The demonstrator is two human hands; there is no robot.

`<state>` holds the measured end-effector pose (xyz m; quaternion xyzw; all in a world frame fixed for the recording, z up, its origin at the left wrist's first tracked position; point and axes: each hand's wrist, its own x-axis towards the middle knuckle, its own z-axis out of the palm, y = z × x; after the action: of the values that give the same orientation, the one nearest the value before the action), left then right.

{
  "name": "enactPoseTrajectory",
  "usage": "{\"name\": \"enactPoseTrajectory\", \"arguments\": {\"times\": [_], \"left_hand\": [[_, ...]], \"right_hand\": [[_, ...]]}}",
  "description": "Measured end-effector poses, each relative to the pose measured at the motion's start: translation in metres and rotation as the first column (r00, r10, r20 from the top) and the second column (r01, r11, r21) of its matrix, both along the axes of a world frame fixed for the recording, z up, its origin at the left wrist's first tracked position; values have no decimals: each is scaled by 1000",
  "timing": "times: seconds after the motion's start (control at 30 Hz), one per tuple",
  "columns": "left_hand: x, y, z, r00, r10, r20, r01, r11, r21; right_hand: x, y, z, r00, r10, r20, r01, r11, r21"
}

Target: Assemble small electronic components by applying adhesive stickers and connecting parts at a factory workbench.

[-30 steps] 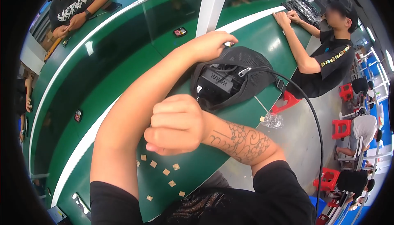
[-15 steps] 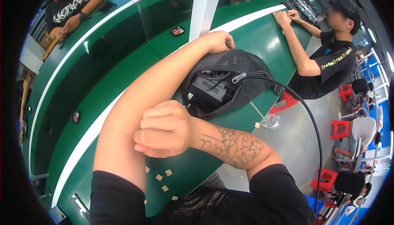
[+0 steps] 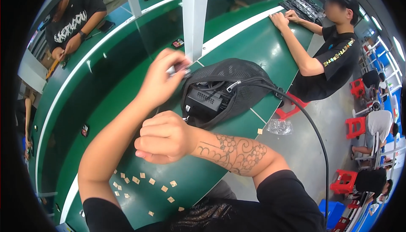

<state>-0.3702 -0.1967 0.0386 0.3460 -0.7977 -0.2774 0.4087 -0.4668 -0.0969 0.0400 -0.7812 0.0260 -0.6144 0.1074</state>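
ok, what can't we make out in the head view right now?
All in the head view:
Small item in the left hand: kind unclear, motion blur and fingers over it.
Right hand: palm hidden by its curled fingers.
Black box: partly hidden by the mesh bag.
Black cable: cut off by lower edge.

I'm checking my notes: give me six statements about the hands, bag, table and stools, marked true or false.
1. The right hand is curled into a fist. True.
2. The bag is zipped shut. False: the bag gapes open.
3. The left hand holds a small blurred item. True.
4. The tattoo is on the left forearm. False: the tattoo is on the right forearm.
5. Small pale squares lie on the green table. True.
6. The stools are blue. False: the stools are red.
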Motion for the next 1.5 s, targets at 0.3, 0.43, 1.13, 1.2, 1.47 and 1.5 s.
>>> {"name": "enactPoseTrajectory", "arguments": {"times": [0.3, 0.43, 1.13, 1.2, 1.47, 1.5], "left_hand": [[147, 172, 6, 960, 269, -77, -166, 769, 617], [169, 224, -10, 921, 383, -69, -249, 716, 652], [219, 286, -32, 888, 384, 254, -442, 867, 233], [217, 295, -38, 886, 376, 271, -435, 876, 207], [208, 295, -36, 897, 338, 284, -406, 885, 227], [208, 286, -33, 916, 299, 267, -361, 904, 227]], "right_hand": [[8, 2, -11, 999, 41, -20, -37, 988, 148], [5, -2, -8, 998, 12, -68, 1, 983, 184], [89, 18, 22, 526, 622, -580, 56, 655, 753], [99, 26, 1, 605, 669, -432, 29, 523, 852], [88, 26, -24, 658, 505, -558, 95, 679, 728], [88, 22, -30, 680, 498, -538, 46, 704, 709]]}}
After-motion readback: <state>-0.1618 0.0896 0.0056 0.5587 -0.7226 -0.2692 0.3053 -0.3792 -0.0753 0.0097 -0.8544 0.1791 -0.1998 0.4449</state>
